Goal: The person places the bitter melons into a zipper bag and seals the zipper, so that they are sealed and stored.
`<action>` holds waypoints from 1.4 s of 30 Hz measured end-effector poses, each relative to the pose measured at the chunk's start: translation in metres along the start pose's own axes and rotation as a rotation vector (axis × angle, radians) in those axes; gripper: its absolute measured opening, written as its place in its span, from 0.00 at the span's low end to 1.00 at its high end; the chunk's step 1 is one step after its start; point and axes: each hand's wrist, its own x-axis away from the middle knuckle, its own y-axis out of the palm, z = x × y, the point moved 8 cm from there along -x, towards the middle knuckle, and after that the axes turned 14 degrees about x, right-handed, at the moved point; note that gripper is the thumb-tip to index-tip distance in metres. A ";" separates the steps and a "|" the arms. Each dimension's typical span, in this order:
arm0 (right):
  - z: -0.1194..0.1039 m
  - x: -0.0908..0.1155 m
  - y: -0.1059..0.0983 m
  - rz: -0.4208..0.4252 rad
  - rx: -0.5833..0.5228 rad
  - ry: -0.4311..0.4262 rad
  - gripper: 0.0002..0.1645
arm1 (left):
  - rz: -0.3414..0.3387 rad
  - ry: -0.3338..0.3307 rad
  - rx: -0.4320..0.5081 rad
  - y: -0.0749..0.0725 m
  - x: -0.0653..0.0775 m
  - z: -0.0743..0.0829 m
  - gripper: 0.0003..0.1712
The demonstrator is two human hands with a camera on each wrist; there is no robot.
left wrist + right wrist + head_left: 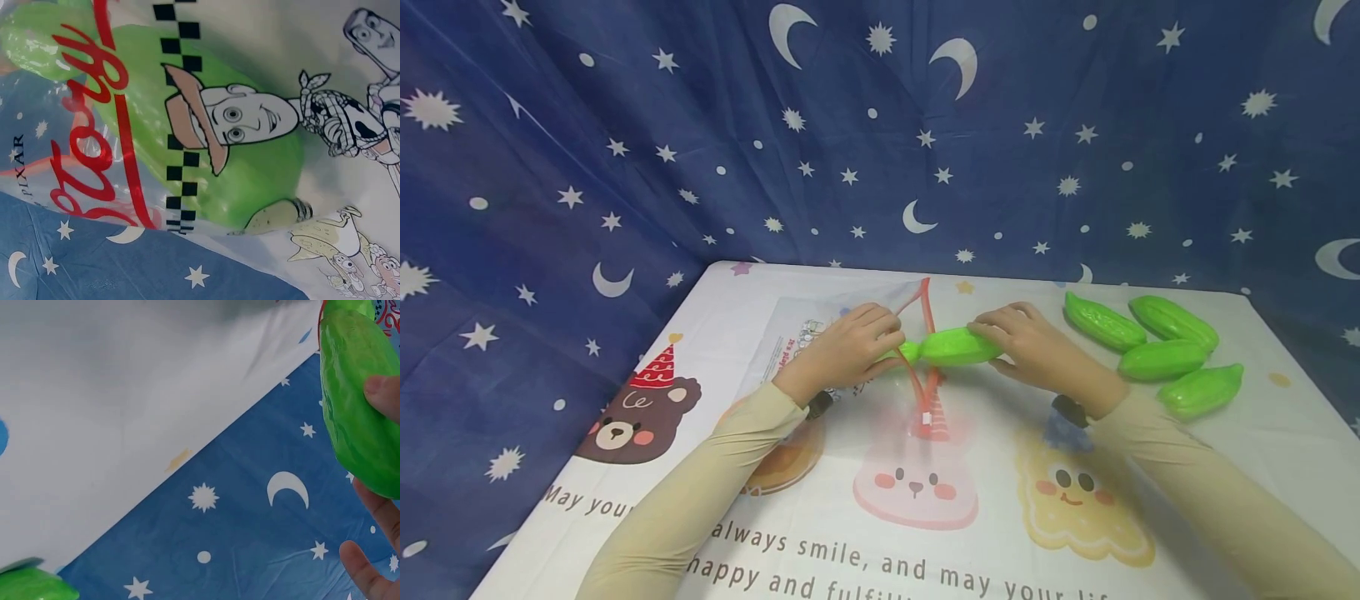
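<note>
In the head view, my left hand (856,346) grips a clear plastic zip bag (782,321) near its red-trimmed mouth. My right hand (1026,350) holds a glossy green ridged gourd (957,346) by its outer end, its other end at the bag's mouth. Through the bag's printed film, the left wrist view shows a large green gourd (250,181), with a second green shape at the upper left. The right wrist view shows the thumb (382,394) pressed on the held gourd, two fingers spread below. Most of the left fingers are hidden in the left wrist view.
Several more green gourds (1180,358) lie grouped at the right of the white printed tablecloth (1000,467). A dark blue curtain (850,125) with stars and moons hangs behind the table and along its left side.
</note>
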 end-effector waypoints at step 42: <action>-0.032 -0.027 0.031 -0.084 -0.187 -0.063 0.30 | -0.012 0.014 0.014 0.001 -0.003 0.000 0.11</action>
